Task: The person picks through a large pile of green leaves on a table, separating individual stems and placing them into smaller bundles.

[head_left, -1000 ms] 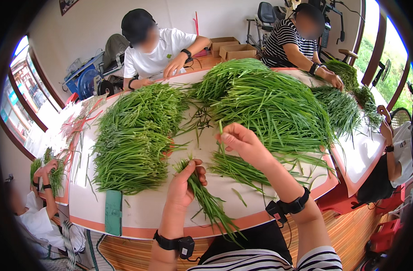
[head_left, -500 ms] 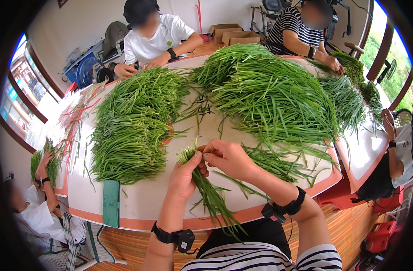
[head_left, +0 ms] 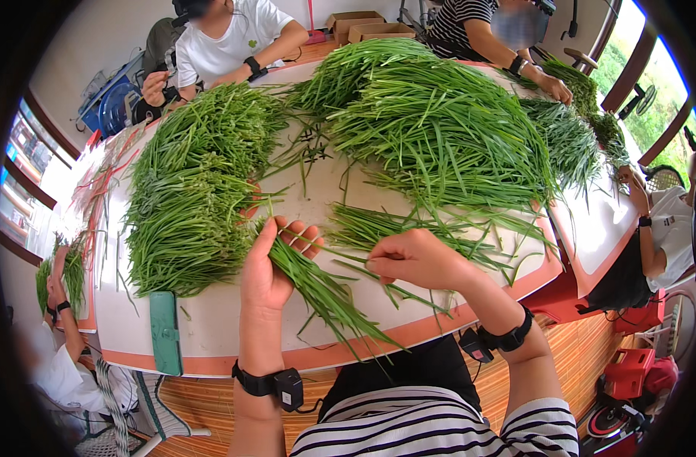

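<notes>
My left hand is closed loosely round a small bunch of garlic chives, whose long leaves slant down to the right over the table edge. Its fingertips curl upward beside the stem ends. To the right, my right hand is pinched closed, palm down; a thin chive blade runs from near the bunch to its fingertips. Loose chives lie just beyond that hand. Farther left sits a long heap of chives with stems lined up, and a larger heap spreads across the far middle.
The white table has an orange border. A green phone case lies at its near left edge. Red ties are strewn at the left. Co-workers handle greens around the table. More chives lie at the right, with red stools below.
My right hand has moved away from the bunch to the right. My left hand has shifted left with the chives, its fingers loosened. The whole view has shifted slightly.
</notes>
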